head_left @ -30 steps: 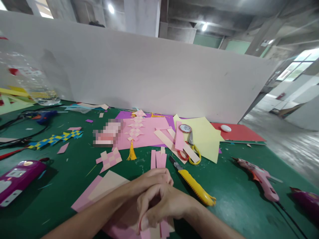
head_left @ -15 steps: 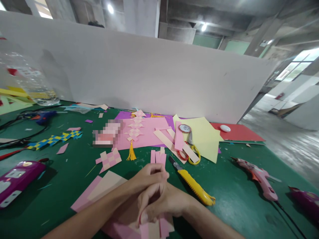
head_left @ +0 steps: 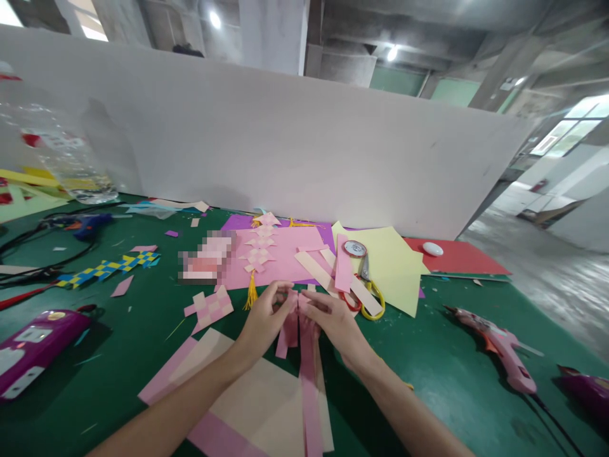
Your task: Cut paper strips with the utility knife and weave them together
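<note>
My left hand [head_left: 269, 317] pinches the top of a pink paper strip [head_left: 288, 333] between thumb and fingers. Close beside it, my right hand [head_left: 335, 320] grips more pink paper strips [head_left: 309, 387], with a cream strip [head_left: 323, 397] alongside; these hang down toward the front edge of the view. Both sets of fingertips nearly meet at the top of the strips. Beneath them lie cream and pink paper sheets [head_left: 266, 393]. To the left rests a woven pink-and-cream paper piece [head_left: 212, 309]. My right arm covers most of the yellow utility knife.
Scissors [head_left: 373, 301], a tape roll [head_left: 354, 248] and yellow paper [head_left: 394, 266] lie behind my right hand. A pink glue gun [head_left: 499, 349] is at right. A woven ornament with a yellow tassel [head_left: 251, 292] lies at the back. A purple device [head_left: 40, 349] sits at left, below a plastic bottle [head_left: 66, 152].
My hands, crossed over each other before, have separated and moved up side by side. The pink strips have been lifted off the sheets, and my right forearm now covers the utility knife.
</note>
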Motion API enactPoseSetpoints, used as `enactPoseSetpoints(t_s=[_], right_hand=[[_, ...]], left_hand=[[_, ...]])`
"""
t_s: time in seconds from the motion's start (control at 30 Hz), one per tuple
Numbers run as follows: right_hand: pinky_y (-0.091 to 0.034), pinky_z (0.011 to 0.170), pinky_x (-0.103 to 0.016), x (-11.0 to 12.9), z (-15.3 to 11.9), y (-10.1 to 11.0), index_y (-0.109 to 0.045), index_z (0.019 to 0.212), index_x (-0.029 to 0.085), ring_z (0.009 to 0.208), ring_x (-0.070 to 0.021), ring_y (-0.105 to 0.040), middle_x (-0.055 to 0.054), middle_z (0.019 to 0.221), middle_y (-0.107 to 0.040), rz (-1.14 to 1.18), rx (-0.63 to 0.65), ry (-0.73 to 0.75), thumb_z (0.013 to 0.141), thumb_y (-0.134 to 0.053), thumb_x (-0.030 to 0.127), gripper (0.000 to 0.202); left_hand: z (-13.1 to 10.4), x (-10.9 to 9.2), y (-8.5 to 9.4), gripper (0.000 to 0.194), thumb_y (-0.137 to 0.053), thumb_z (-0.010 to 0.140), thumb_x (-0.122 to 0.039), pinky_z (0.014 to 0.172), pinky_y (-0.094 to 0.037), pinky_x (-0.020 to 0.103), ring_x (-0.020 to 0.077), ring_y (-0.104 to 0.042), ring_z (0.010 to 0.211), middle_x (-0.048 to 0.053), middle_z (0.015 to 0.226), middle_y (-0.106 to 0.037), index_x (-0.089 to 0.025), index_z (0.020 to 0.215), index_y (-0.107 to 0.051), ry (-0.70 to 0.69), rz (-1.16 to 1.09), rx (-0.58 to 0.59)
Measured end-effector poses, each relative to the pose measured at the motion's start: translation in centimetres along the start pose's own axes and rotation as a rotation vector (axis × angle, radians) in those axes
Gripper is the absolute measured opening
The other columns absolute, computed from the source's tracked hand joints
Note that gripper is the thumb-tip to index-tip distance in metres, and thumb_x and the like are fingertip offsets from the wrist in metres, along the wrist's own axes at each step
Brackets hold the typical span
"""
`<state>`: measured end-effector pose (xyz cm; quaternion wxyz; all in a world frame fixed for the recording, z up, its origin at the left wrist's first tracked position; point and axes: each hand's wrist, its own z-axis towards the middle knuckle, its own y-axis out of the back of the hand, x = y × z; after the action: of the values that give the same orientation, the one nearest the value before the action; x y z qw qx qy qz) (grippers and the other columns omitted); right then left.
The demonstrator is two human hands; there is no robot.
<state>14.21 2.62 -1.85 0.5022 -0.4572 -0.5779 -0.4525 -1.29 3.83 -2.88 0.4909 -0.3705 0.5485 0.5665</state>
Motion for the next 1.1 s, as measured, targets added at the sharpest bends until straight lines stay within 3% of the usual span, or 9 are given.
enactPoseSetpoints(t_s=[0.1, 0.27, 0.37, 0.57, 0.83, 0.97, 1.1], right_hand=[[-0.044, 0.054, -0.025, -0.3, 0.1, 0.4, -0.048, 0.129, 0.013, 0.061, -0.0125, -0.054, -0.002, 0.084, -0.064, -0.077, -0.044, 0.040, 0.077, -0.059, 0.030, 0.055], [-0.046, 0.067, -0.029, 0.1, -0.2, 0.9, -0.062, 0.111, 0.018, 0.069, -0.0151, -0.058, -0.002, 0.083, -0.066, -0.448, -0.126, 0.264, 0.082, -0.052, 0.021, 0.031], [-0.045, 0.074, -0.031, 0.7, -0.7, 0.9, -0.063, 0.109, 0.022, 0.076, -0.0169, -0.059, -0.002, 0.089, -0.066, -0.695, -0.115, 0.344, 0.082, -0.052, 0.015, 0.030], [-0.043, 0.082, -0.031, 1.2, -1.6, 0.6, -0.066, 0.099, 0.023, 0.097, -0.0215, -0.055, -0.004, 0.102, -0.062, -0.989, 0.036, 0.402, 0.080, -0.060, 0.016, 0.022], [-0.043, 0.080, -0.029, 1.1, -1.4, 1.3, -0.064, 0.102, 0.022, 0.099, -0.0195, -0.052, -0.004, 0.104, -0.061, -1.163, -0.113, 0.409, 0.089, -0.045, 0.014, 0.025], [-0.044, 0.067, -0.026, 0.6, -1.5, 1.3, -0.063, 0.102, 0.022, 0.102, -0.0209, -0.051, -0.006, 0.106, -0.060, -1.336, -0.078, 0.400, 0.086, -0.046, 0.008, 0.027], [-0.044, 0.069, -0.029, 0.5, -1.6, 1.7, -0.064, 0.098, 0.019, 0.103, -0.0224, -0.049, -0.008, 0.109, -0.059, -1.407, -0.053, 0.407, 0.083, -0.045, 0.004, 0.028]], left_hand=[[0.2, 0.6, 0.0, 0.032, -0.054, 0.083, -0.030, 0.075, -0.051, 0.030, 0.0170, -0.061, 0.088, 0.007, 0.108, -0.057, -0.018, 0.112, -0.047, -0.001, -0.003, -0.017], [0.4, 0.8, 0.4, 0.033, -0.052, 0.081, -0.019, 0.083, -0.053, 0.031, 0.0183, -0.058, 0.102, 0.007, 0.118, -0.052, -0.021, 0.114, -0.048, -0.083, 0.059, -0.027], [0.4, 0.6, 0.7, 0.035, -0.047, 0.080, -0.012, 0.085, -0.053, 0.030, 0.0166, -0.058, 0.103, 0.005, 0.116, -0.051, -0.022, 0.113, -0.050, -0.106, 0.069, -0.035], [0.4, 0.7, 0.6, 0.032, -0.047, 0.079, -0.009, 0.088, -0.053, 0.030, 0.0173, -0.055, 0.108, 0.005, 0.114, -0.050, -0.021, 0.107, -0.056, -0.144, 0.080, -0.031], [0.4, 1.0, 0.6, 0.029, -0.047, 0.081, -0.010, 0.097, -0.046, 0.035, 0.0179, -0.053, 0.108, 0.005, 0.112, -0.053, -0.022, 0.105, -0.058, -0.285, 0.165, -0.024], [0.1, 0.4, 0.4, 0.025, -0.047, 0.084, -0.012, 0.095, -0.045, 0.037, 0.0193, -0.054, 0.106, 0.005, 0.108, -0.059, -0.022, 0.103, -0.060, -0.329, 0.291, 0.011], [-0.4, 0.0, 0.1, 0.024, -0.046, 0.088, -0.021, 0.096, -0.044, 0.037, 0.0207, -0.053, 0.111, 0.005, 0.113, -0.061, -0.024, 0.106, -0.062, -0.384, 0.372, 0.116]])
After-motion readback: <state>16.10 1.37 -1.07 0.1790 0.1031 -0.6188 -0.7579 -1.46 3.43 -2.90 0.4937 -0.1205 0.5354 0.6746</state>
